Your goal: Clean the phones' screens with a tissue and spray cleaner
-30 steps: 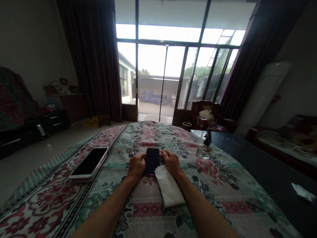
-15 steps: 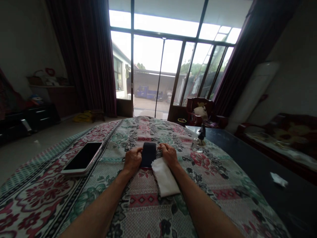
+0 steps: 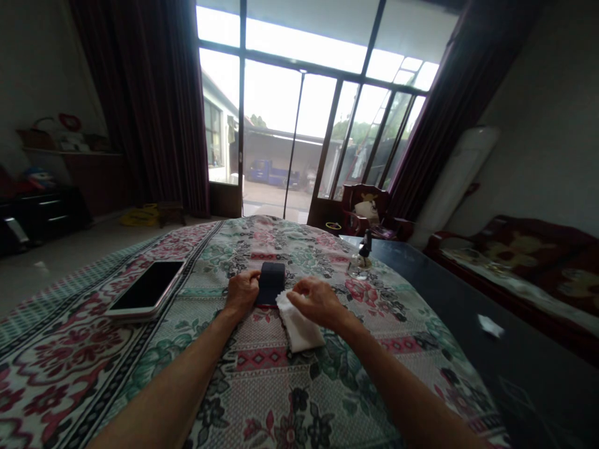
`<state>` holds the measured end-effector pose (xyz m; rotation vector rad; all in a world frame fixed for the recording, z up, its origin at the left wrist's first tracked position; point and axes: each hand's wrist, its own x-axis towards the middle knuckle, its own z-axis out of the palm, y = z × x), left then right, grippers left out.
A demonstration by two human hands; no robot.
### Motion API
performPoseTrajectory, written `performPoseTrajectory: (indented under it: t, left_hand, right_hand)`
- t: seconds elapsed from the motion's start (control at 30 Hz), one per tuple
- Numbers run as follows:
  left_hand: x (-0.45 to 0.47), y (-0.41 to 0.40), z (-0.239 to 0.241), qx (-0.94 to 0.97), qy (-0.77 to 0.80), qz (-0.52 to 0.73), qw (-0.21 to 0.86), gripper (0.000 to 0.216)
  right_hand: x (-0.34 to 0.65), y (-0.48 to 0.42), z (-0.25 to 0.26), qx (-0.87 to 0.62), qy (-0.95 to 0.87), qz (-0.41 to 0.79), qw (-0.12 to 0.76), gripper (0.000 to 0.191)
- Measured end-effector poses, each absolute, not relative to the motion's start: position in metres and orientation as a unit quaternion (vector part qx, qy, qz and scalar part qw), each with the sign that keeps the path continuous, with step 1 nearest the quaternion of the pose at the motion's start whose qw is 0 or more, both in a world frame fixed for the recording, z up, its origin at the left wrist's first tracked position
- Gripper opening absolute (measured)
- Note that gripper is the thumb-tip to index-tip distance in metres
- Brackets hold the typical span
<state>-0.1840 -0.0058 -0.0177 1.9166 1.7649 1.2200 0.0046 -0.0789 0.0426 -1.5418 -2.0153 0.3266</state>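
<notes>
On the flowered tablecloth lies a small dark blue, flat object (image 3: 272, 287) with a crosswise bend near its top; its kind is not clear. My left hand (image 3: 244, 292) grips its left edge with closed fingers. Just right of it is a folded white cloth (image 3: 302, 330) with a zigzag edge. Over the upper end of the cloth is my right hand (image 3: 314, 300), fingers pinched together on it. A tablet-like device (image 3: 147, 288) with a black screen and white frame rests to the left, out of reach of both hands' fingers.
The patterned tablecloth (image 3: 262, 399) covers the table. Toward the far right stands a small dark figurine (image 3: 365, 246) on a clear base. A dark surface (image 3: 449, 312) adjoins on the right, bearing a crumpled white tissue (image 3: 491, 326). Glass doors (image 3: 290, 143) are beyond.
My right hand has left the right edge of the dark blue object and come down onto the white cloth. My left hand stays on the object. The view has shifted slightly.
</notes>
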Motion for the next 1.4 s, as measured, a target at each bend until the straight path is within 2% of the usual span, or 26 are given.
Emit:
performPoseTrajectory:
  t: [0.17,0.23,0.3,0.37,0.53,0.8,0.9,1.0,1.23,1.3,1.4]
  left_hand:
    - [-0.184,-0.006,-0.017,0.664,0.605,0.417,0.135,0.034]
    - [-0.185,-0.005,-0.018,0.665,0.606,0.416,0.134,0.034]
    - [-0.184,-0.005,-0.018,0.664,0.608,0.414,0.133,0.034]
    - [-0.184,-0.004,-0.019,0.662,0.612,0.412,0.132,0.034]
    - [-0.184,-0.005,-0.017,0.659,0.615,0.411,0.135,0.034]
    - [-0.183,-0.006,-0.017,0.656,0.612,0.419,0.136,0.033]
    - [-0.183,-0.005,-0.018,0.658,0.61,0.42,0.136,0.033]
    - [-0.184,-0.004,-0.019,0.659,0.611,0.419,0.133,0.033]
    - [-0.182,-0.003,-0.02,0.658,0.609,0.424,0.129,0.034]
    - [-0.182,-0.003,-0.019,0.656,0.613,0.421,0.13,0.034]
    - [-0.182,-0.003,-0.02,0.654,0.614,0.423,0.126,0.034]
  right_hand:
    - [-0.006,-0.102,0.032,-0.572,-0.791,0.102,0.193,0.045]
    - [-0.006,-0.101,0.024,-0.567,-0.801,0.089,0.172,0.04]
    - [-0.004,-0.096,0.02,-0.57,-0.799,0.074,0.175,0.027]
    - [-0.001,-0.09,0.019,-0.57,-0.797,0.07,0.185,0.017]
    - [0.012,-0.077,0.027,-0.559,-0.784,0.104,0.249,0.025]
    - [0.03,-0.067,0.03,-0.55,-0.696,0.272,0.373,0.027]
    - [0.026,-0.06,0.029,-0.556,-0.681,0.255,0.403,0.027]
    - [0.014,-0.051,0.033,-0.566,-0.682,0.176,0.429,0.029]
    - [-0.004,-0.032,0.041,-0.575,-0.709,0.159,0.376,0.031]
    - [0.0,-0.029,0.04,-0.61,-0.711,0.135,0.323,0.026]
    - [0.002,-0.029,0.034,-0.633,-0.726,0.134,0.233,0.038]
